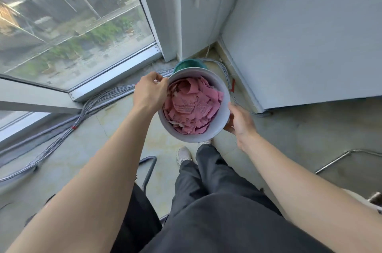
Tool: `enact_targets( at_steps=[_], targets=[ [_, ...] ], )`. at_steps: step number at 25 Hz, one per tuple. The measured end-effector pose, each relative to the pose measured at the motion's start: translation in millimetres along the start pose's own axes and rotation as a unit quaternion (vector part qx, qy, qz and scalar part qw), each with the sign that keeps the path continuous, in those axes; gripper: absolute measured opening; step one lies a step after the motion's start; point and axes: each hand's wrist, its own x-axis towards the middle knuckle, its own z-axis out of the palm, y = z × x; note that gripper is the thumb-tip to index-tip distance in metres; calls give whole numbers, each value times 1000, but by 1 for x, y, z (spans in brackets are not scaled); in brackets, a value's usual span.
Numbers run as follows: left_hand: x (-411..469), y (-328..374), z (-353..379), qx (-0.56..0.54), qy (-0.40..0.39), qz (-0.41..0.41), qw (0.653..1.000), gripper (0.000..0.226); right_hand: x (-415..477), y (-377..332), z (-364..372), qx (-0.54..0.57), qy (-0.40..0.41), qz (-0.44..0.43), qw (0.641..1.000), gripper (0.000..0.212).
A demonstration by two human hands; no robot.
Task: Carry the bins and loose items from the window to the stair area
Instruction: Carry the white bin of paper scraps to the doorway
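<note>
Head view: am lifting grey bin [226, 95], my left hand [149, 92] gripping rim, right hand [239, 122] cupping side; green bin [186, 65] waiting beyond left hand. Next: likely needing level carry stairward.

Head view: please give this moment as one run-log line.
grey round plastic bin of pink paper scraps; left hand grips rim; right hand at right wall; green round bin behind

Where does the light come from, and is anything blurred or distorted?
Head view: daylight comes through the window, brightening the floor beside it; the wide lens stretches both forearms toward the lower corners; the grey bin and its pink paper scraps look sharp; the view outside is smeared.
</note>
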Motion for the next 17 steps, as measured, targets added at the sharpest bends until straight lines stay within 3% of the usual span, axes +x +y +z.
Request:
enact_targets(
  at_steps=[6,7,9,13,17],
  targets=[
    [-74,85,6,4,-48,85,995,24,-76,-14,-88,103,68,-42,991,41],
    [-86,99,13,3,-54,93,994,24,-86,-16,-105,120,72,-47,989,35],
    [-111,129,31,-6,-64,112,992,27,-100,-17,-142,160,85,-52,982,24],
    [-167,184,84,-6,-103,150,983,29,-119,-1,-220,224,128,-75,963,38],
    [-216,226,143,17,-160,202,966,34,-143,24,-290,275,175,-79,942,39]
  ],
)
